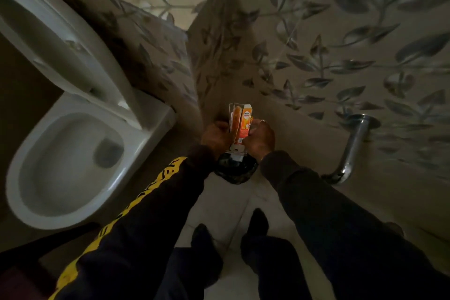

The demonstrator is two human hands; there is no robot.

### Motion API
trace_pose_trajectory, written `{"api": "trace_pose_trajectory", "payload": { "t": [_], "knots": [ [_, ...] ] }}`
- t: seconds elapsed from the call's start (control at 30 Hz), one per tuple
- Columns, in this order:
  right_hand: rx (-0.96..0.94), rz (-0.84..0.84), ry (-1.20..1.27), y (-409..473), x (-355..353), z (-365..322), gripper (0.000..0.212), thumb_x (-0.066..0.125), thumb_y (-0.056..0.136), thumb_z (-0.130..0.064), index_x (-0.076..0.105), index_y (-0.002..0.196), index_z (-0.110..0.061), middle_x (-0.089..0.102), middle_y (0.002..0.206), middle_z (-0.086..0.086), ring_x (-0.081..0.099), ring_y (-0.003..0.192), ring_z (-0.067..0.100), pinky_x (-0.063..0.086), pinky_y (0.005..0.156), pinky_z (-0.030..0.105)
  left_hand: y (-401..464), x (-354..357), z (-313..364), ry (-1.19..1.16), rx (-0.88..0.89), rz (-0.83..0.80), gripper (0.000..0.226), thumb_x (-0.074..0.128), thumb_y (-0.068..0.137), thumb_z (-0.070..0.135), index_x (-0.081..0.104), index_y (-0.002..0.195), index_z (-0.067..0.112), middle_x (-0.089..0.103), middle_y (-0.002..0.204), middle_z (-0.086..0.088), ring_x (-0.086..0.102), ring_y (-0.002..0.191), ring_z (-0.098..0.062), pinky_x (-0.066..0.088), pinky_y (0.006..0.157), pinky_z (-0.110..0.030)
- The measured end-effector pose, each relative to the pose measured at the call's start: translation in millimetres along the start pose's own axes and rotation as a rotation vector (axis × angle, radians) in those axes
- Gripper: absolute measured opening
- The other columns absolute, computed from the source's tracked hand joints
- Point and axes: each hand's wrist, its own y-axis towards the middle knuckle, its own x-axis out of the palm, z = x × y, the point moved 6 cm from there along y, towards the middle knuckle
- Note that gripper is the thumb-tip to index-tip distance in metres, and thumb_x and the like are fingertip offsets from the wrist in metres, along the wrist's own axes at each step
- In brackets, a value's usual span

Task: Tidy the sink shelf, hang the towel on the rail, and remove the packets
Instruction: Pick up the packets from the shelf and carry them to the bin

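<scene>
A person stood in a dim bathroom corner, looking down at both hands. Between them they held an orange and white printed packet (239, 125), with some clear plastic on its left side. The packet stood nearly upright in the picture, its long axis running from the wall corner above down toward the person, its lower end dipping to the mouth of a small round bin lined with a glossy black bag (235, 169). The bin sat on the pale tiled floor (226, 204) in the corner; what lay inside was too dark to tell. The left hand (215, 137) gripped the packet's left edge, fingers closed on it. The right hand (260, 139) pinched the right edge, fingers likewise closed. To the left stood a white toilet (73, 153), its lid raised, its bowl holding water.
</scene>
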Motion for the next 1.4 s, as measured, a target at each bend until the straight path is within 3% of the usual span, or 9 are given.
{"api": "trace_pose_trajectory", "payload": {
  "t": [0.13,0.3,0.5,0.6,0.7,0.97,1.13,1.23,1.4],
  "knots": [
    [0.009,0.019,-0.025,26.1,28.3,38.6,0.016,0.075,0.085,-0.021,0.071,0.101,-0.024,0.073,0.090,-0.009,0.071,0.091,0.018,0.055,0.071,0.025,30.3,23.3,-33.1,0.019,0.004,-0.033,0.030,0.068,0.090,0.029,0.072,0.108,0.006,0.073,0.107,-0.016,0.069,0.100,-0.030,0.054,0.094,-0.045],
    [0.045,-0.016,-0.038,60.7,66.6,85.9,0.036,0.077,0.084,-0.019,0.067,0.119,-0.021,0.074,0.112,0.002,0.068,0.107,0.022,0.055,0.098,0.042,64.4,46.3,-76.0,0.031,-0.042,-0.036,0.036,0.065,0.093,0.029,0.065,0.119,0.004,0.068,0.116,-0.020,0.064,0.108,-0.037,0.051,0.098,-0.048],
    [0.129,-0.062,0.038,95.7,108.7,135.1,0.049,0.074,0.085,-0.005,0.057,0.131,-0.011,0.069,0.120,0.010,0.065,0.111,0.026,0.053,0.094,0.036,112.0,66.6,-121.8,0.064,-0.053,-0.077,0.031,0.060,0.096,0.022,0.069,0.112,-0.003,0.068,0.111,-0.026,0.064,0.106,-0.042,0.052,0.094,-0.050],
    [0.132,-0.088,0.058,109.7,127.7,154.6,0.048,0.070,0.086,-0.002,0.055,0.131,-0.009,0.069,0.120,0.011,0.065,0.110,0.026,0.052,0.090,0.032,133.3,76.0,-142.4,0.104,-0.074,-0.060,0.033,0.061,0.095,0.031,0.072,0.108,0.003,0.072,0.107,-0.019,0.067,0.100,-0.034,0.055,0.088,-0.037],
    [0.133,-0.121,0.072,122.5,146.1,172.0,0.045,0.071,0.086,-0.004,0.056,0.128,-0.009,0.070,0.117,0.011,0.066,0.109,0.026,0.054,0.094,0.036,151.9,84.6,-164.3,0.164,-0.100,-0.043,0.034,0.061,0.094,0.037,0.075,0.101,0.007,0.074,0.102,-0.014,0.069,0.095,-0.030,0.048,0.075,-0.027],
    [0.145,-0.148,0.123,163.1,185.0,216.0,0.034,0.069,0.087,-0.003,0.051,0.105,-0.026,0.069,0.118,0.010,0.064,0.112,0.027,0.053,0.100,0.044,203.7,111.2,-209.8,0.199,-0.136,-0.040,0.050,0.053,0.093,0.055,0.076,0.096,0.011,0.075,0.095,-0.009,0.069,0.088,-0.025,0.049,0.076,-0.026],
    [0.150,-0.114,0.108,188.8,203.7,243.6,0.029,0.069,0.086,-0.004,0.050,0.094,-0.024,0.069,0.114,0.010,0.064,0.103,0.023,0.053,0.094,0.037,235.2,126.4,-233.9,0.170,-0.129,-0.043,0.025,0.060,0.092,0.018,0.072,0.105,0.000,0.072,0.104,-0.020,0.068,0.101,-0.036,0.056,0.090,-0.044],
    [0.158,-0.140,0.065,201.7,215.7,258.0,0.019,0.067,0.087,-0.007,0.064,0.105,-0.009,0.070,0.109,0.009,0.063,0.096,0.021,0.048,0.084,0.028,248.2,133.8,-242.8,0.225,-0.117,-0.051,0.026,0.060,0.092,0.018,0.070,0.106,-0.001,0.071,0.106,-0.021,0.067,0.102,-0.037,0.055,0.090,-0.043],
    [0.197,-0.182,0.083,220.0,237.0,278.7,0.012,0.067,0.088,-0.012,0.074,0.097,-0.007,0.074,0.099,0.011,0.069,0.097,0.029,0.057,0.087,0.039,271.9,146.0,-264.1,0.278,-0.139,-0.076,0.029,0.058,0.094,0.016,0.066,0.115,-0.004,0.068,0.115,-0.023,0.064,0.108,-0.037,0.054,0.093,-0.039]
  ]
}}
